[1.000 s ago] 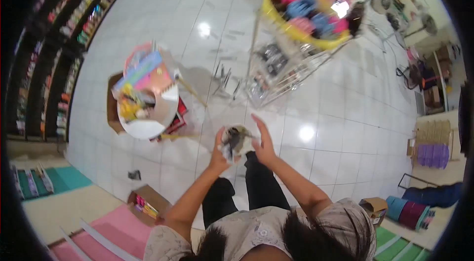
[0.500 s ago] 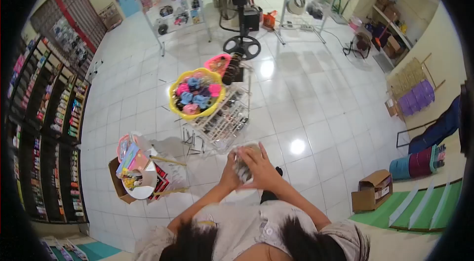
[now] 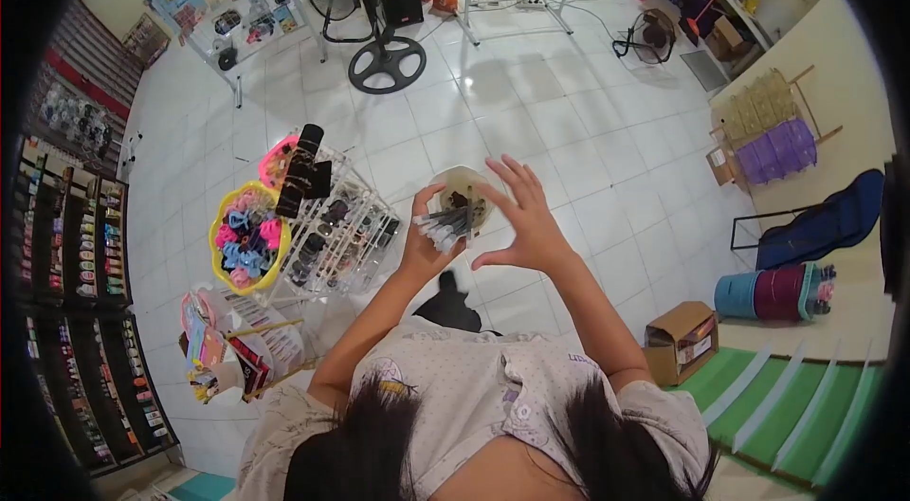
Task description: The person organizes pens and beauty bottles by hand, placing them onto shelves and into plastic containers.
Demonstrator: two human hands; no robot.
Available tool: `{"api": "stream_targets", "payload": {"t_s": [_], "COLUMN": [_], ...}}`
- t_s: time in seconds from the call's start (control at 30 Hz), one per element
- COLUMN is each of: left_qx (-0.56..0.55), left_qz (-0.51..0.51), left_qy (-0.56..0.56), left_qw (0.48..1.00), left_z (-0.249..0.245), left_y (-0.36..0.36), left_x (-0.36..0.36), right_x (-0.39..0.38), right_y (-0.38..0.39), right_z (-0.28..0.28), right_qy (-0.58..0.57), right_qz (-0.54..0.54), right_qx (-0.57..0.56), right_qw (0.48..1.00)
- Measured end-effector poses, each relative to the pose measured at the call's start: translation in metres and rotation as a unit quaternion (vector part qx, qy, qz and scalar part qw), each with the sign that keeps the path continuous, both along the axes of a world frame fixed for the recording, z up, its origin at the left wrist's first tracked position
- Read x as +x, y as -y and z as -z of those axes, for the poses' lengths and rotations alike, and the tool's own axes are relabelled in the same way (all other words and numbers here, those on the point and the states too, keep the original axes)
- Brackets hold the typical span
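Observation:
My left hand [image 3: 427, 237] is wrapped around the side of a cream-coloured tub [image 3: 461, 175] held in front of my chest. A bunch of thin grey-and-white pieces [image 3: 444, 228] leans out over the tub's near edge; their kind is too small to make out. Small dark bits show inside. On the tub's right, my right hand [image 3: 527, 221] is open, thumb and fingers spread wide, with its index fingertip close to the rim.
To the left stands a display rack [image 3: 341, 240] of small accessories. Beside it are a yellow basket [image 3: 248, 285] of scrunchies and a black bracelet stand [image 3: 303, 174]. A pedestal fan [image 3: 387, 65] stands ahead. An open cardboard box [image 3: 671, 354] sits at right, near green shelving [image 3: 758, 416].
The view has swung right, so the rack and basket now appear farther left. My hands, earlier close together around the tub, have parted; the right has opened and moved off its side.

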State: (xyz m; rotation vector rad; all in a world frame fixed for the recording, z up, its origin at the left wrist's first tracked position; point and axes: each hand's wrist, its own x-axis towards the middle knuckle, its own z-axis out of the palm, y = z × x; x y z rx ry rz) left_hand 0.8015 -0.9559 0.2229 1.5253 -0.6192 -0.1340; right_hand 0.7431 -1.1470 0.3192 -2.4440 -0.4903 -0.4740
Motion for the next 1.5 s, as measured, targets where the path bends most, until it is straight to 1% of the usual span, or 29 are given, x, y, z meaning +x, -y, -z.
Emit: {"api": "stream_targets", "payload": {"t_s": [0.07, 0.1, 0.13, 0.17, 0.2, 0.23, 0.27, 0.37, 0.43, 0.47, 0.53, 0.57, 0.6, 0.63, 0.73, 0.77, 0.8, 0.87, 0.9, 0.93, 1.0, 1.07, 1.13, 1.17, 1.27, 1.3, 1.37, 1.43, 1.5], "left_qx": [0.042, 0.068, -0.039, -0.148, -0.11, -0.077, -0.044, 0.08, 0.012, -0.111, -0.172, -0.106, 0.048, 0.192, 0.212, 0.164, 0.148, 0.109, 0.075, 0.077, 0.122, 0.065, 0.057, 0.052, 0.028, 0.02, 0.011, -0.013, -0.095], "left_qz": [-0.02, -0.039, 0.024, 0.065, 0.065, 0.044, 0.024, -0.014, 0.03, 0.081, 0.101, 0.068, 0.023, -0.063, -0.131, -0.158, -0.169, -0.195, -0.266, -0.283, -0.299, -0.362, -0.413, -0.436, -0.485, -0.498, -0.515, -0.521, -0.508], "left_qy": [0.053, 0.08, -0.05, -0.182, -0.126, -0.099, -0.075, 0.065, -0.047, -0.201, -0.265, -0.179, 0.007, 0.187, 0.19, 0.154, 0.128, 0.074, 0.083, 0.073, 0.114, 0.18, 0.121, 0.083, 0.013, -0.001, -0.008, -0.004, 0.001], "left_qw": [0.997, 0.994, 0.998, 0.97, 0.984, 0.991, 0.996, 0.995, 0.998, 0.97, 0.944, 0.976, 0.999, 0.961, 0.95, 0.962, 0.966, 0.972, 0.957, 0.953, 0.939, 0.912, 0.901, 0.895, 0.874, 0.867, 0.857, 0.853, 0.856], "left_z": [0.004, -0.002, -0.006, -0.009, -0.003, 0.007, 0.018, -0.011, -0.016, -0.008, 0.018, 0.033, 0.023, 0.013, 0.006, 0.013, 0.01, -0.003, 0.013, 0.038, 0.027, 0.011, 0.016, 0.025, 0.049, 0.055, 0.069, 0.082, 0.075], "left_y": [0.02, 0.029, 0.042, 0.056, 0.064, 0.071, 0.079, 0.1, 0.113, 0.12, 0.133, 0.139, 0.132, 0.124, 0.112, 0.106, 0.095, 0.075, 0.071, 0.062, 0.033, 0.013, -0.008, -0.02, -0.058, -0.072, -0.102, -0.128, -0.166], "left_x": [0.024, 0.037, 0.05, 0.062, 0.08, 0.096, 0.112, 0.194, 0.237, 0.262, 0.297, 0.311, 0.331, 0.351, 0.397, 0.415, 0.433, 0.464, 0.481, 0.501, 0.533, 0.554, 0.571, 0.579, 0.603, 0.61, 0.632, 0.656, 0.683], "right_x": [0.033, 0.054, 0.077, 0.098, 0.12, 0.142, 0.161, 0.229, 0.269, 0.292, 0.331, 0.351, 0.374, 0.395, 0.466, 0.49, 0.513, 0.555, 0.582, 0.615, 0.659, 0.701, 0.738, 0.751, 0.794, 0.806, 0.822, 0.837, 0.852], "right_y": [0.006, 0.01, 0.013, 0.015, 0.017, 0.018, 0.022, 0.042, 0.054, 0.059, 0.064, 0.063, 0.061, 0.059, 0.05, 0.043, 0.036, 0.023, 0.011, -0.004, -0.029, -0.058, -0.094, -0.112, -0.172, -0.195, -0.238, -0.283, -0.319], "right_z": [0.007, 0.011, 0.014, 0.016, 0.019, 0.023, 0.027, 0.025, 0.018, 0.014, 0.008, 0.004, 0.007, 0.015, 0.028, 0.031, 0.036, 0.047, 0.05, 0.049, 0.038, 0.039, 0.042, 0.041, 0.06, 0.067, 0.066, 0.063, 0.06], "right_qy": [-0.012, -0.025, -0.023, -0.016, -0.01, 0.027, 0.023, 0.022, 0.014, 0.013, 0.002, 0.002, 0.008, 0.017, 0.024, 0.023, 0.02, 0.008, 0.012, 0.026, 0.004, -0.037, -0.066, -0.084, -0.086, -0.078, -0.112, -0.147, -0.168], "right_qz": [0.003, -0.012, -0.025, -0.04, -0.056, -0.077, -0.089, -0.11, -0.117, -0.12, -0.129, -0.127, -0.14, -0.154, -0.199, -0.22, -0.241, -0.307, -0.339, -0.37, -0.445, -0.526, -0.594, -0.607, -0.681, -0.71, -0.724, -0.721, -0.725], "right_qx": [-0.102, -0.093, -0.103, -0.115, -0.127, -0.134, -0.13, -0.103, -0.055, -0.056, -0.055, -0.031, -0.015, 0.004, 0.04, 0.057, 0.075, 0.068, 0.069, 0.069, 0.082, 0.076, 0.053, 0.055, 0.0, 0.03, 0.042, 0.067, 0.059], "right_qw": [0.995, 0.995, 0.994, 0.992, 0.99, 0.988, 0.987, 0.988, 0.992, 0.991, 0.99, 0.991, 0.99, 0.988, 0.979, 0.974, 0.967, 0.949, 0.938, 0.926, 0.892, 0.846, 0.8, 0.788, 0.727, 0.699, 0.679, 0.673, 0.666]}}
